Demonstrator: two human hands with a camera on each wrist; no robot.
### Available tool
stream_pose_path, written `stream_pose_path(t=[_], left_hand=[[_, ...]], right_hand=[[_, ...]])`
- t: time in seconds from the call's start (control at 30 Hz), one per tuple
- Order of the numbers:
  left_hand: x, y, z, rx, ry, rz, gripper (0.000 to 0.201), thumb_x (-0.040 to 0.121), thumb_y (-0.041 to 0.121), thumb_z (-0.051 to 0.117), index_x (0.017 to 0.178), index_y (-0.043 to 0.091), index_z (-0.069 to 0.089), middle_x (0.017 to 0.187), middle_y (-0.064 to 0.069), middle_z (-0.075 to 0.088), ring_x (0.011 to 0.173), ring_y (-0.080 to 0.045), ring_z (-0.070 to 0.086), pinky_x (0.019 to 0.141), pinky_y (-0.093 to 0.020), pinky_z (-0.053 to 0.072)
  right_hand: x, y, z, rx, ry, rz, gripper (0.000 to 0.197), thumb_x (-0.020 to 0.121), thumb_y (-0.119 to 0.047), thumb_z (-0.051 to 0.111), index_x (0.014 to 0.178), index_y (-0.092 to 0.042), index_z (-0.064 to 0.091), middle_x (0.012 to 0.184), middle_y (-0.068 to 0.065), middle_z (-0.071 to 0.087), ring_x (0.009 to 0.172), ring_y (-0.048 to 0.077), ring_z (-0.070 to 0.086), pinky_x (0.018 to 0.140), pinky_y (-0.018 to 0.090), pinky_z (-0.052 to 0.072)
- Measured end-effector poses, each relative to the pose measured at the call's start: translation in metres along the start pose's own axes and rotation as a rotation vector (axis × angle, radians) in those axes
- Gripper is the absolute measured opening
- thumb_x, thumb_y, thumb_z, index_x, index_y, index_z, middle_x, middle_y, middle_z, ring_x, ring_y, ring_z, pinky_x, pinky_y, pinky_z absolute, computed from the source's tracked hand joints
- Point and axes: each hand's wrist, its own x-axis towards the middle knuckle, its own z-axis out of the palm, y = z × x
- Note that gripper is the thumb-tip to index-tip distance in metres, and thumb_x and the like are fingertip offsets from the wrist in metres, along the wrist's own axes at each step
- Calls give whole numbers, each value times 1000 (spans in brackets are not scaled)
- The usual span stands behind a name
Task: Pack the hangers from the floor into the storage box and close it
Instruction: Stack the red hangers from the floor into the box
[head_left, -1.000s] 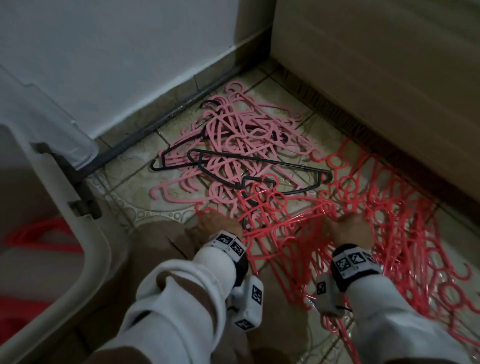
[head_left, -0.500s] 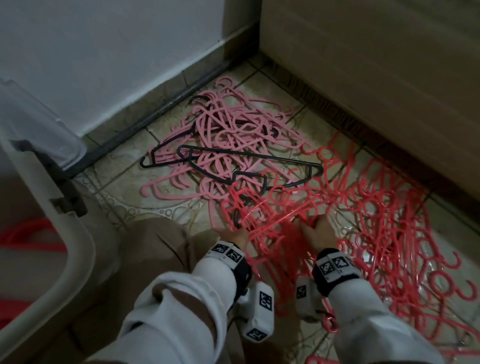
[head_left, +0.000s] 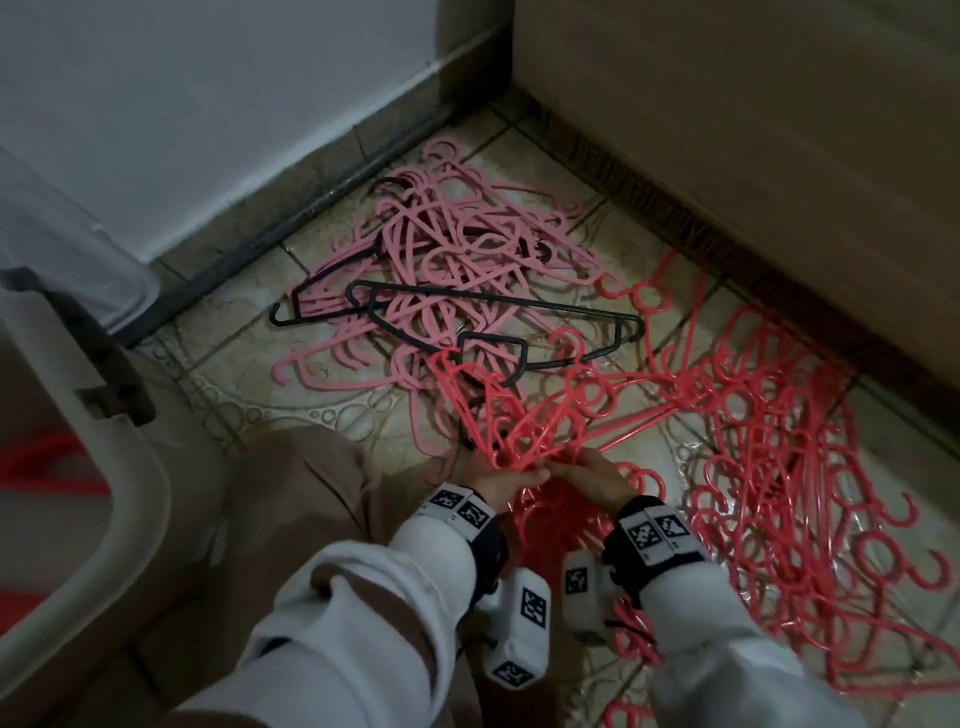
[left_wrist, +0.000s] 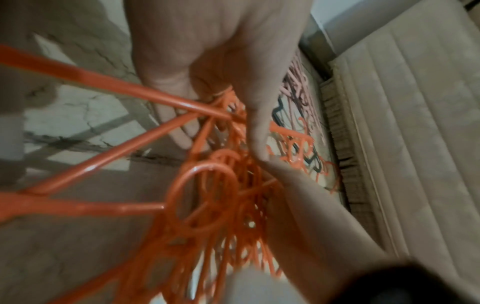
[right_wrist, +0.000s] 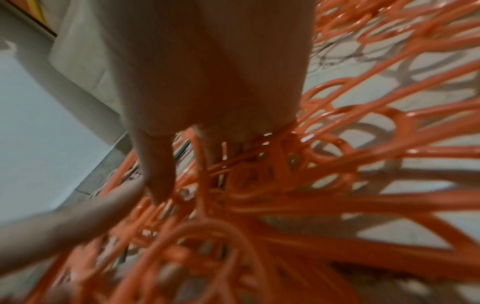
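A bunch of red hangers (head_left: 519, 415) is gathered between my two hands, low in the middle of the head view. My left hand (head_left: 498, 480) grips the bunch from the left, and my right hand (head_left: 597, 480) grips it from the right, almost touching. The left wrist view shows my left hand's fingers (left_wrist: 254, 123) curled into the red hangers (left_wrist: 202, 195). In the right wrist view, the fingers (right_wrist: 158, 174) curl over the red hangers (right_wrist: 285, 185). More red hangers (head_left: 779, 493) lie spread on the floor to the right. The storage box (head_left: 130, 467) stands open at the left.
A pile of pink hangers (head_left: 457, 249) with black hangers (head_left: 493, 301) among them lies farther away on the tiled floor. The box's clear lid (head_left: 67, 249) stands raised by the white wall. A beige mattress edge (head_left: 753, 156) borders the floor on the right. My knee (head_left: 291, 493) is beside the box.
My hands have come together from about a shoulder's width apart, drawing the red hangers into one tight bunch in front of me.
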Motion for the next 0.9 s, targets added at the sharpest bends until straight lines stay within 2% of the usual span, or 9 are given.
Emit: stream_pose_path(t=[0.1, 0.17, 0.23, 0.3, 0.43, 0.57, 0.73, 0.83, 0.9], left_hand=[[-13, 4, -2, -42, -37, -44, 45, 92, 22, 56, 130, 2, 45, 135, -12, 50, 128, -24, 44, 99, -26, 36], [-13, 3, -4, -66, -37, -18, 29, 90, 25, 57, 113, 7, 54, 104, -6, 70, 100, -15, 64, 78, -18, 49], [-16, 5, -1, -134, -18, -29, 17, 88, 29, 60, 82, 14, 55, 61, 2, 67, 57, -8, 62, 49, -17, 49], [-15, 7, 3, -186, -5, -48, 21, 88, 31, 60, 80, 13, 54, 71, 1, 58, 66, -14, 57, 59, -24, 46], [-17, 14, 6, -195, 54, 17, 48, 81, 31, 69, 120, 6, 55, 117, -4, 59, 114, -28, 53, 98, -35, 40], [-27, 22, 10, -248, 173, 101, 36, 77, 30, 73, 103, 7, 61, 103, -7, 65, 88, -23, 61, 89, -36, 46], [-39, 45, 17, -264, 228, 201, 81, 58, 51, 77, 122, 5, 56, 126, -6, 58, 111, -28, 57, 100, -42, 44], [-35, 52, 13, -256, 235, 216, 74, 61, 46, 73, 119, 3, 58, 122, -7, 60, 109, -30, 59, 99, -43, 46], [-33, 52, 7, -232, 262, 232, 83, 44, 51, 72, 114, 8, 63, 115, -11, 66, 102, -31, 63, 95, -46, 48]], right_hand=[[-11, -4, -1, 103, -26, -23, 17, 92, -15, 50, 104, -9, 61, 101, 10, 64, 83, 18, 59, 69, 20, 46], [-17, -3, -5, 139, -56, -45, 17, 93, -10, 47, 104, -6, 58, 88, 9, 64, 72, 16, 57, 57, 10, 47], [-22, -3, -7, 165, -70, -68, 17, 94, -6, 44, 107, -8, 56, 82, 2, 60, 70, 10, 55, 47, 3, 42], [-22, 1, -8, 141, -40, -132, 18, 95, -6, 44, 109, -8, 54, 89, 2, 59, 76, 10, 55, 50, 1, 41], [-26, 1, -7, 93, 55, -273, 18, 94, -10, 48, 110, -12, 56, 88, -6, 60, 78, 5, 57, 59, 1, 43], [-26, 0, -10, -11, 209, -408, 20, 89, -20, 58, 106, -12, 65, 92, -2, 68, 79, 10, 64, 69, 8, 47], [-32, -21, -32, -42, 209, -443, 9, 88, -21, 60, 83, -17, 65, 74, -5, 65, 61, -5, 59, 66, 13, 46], [-34, -30, -40, -148, 205, -430, 23, 91, -31, 54, 90, -13, 68, 76, -6, 65, 67, 4, 59, 75, 24, 48], [-36, -30, -43, -201, 220, -413, 33, 91, -37, 52, 95, -10, 70, 85, -3, 68, 76, 12, 64, 82, 32, 50]])
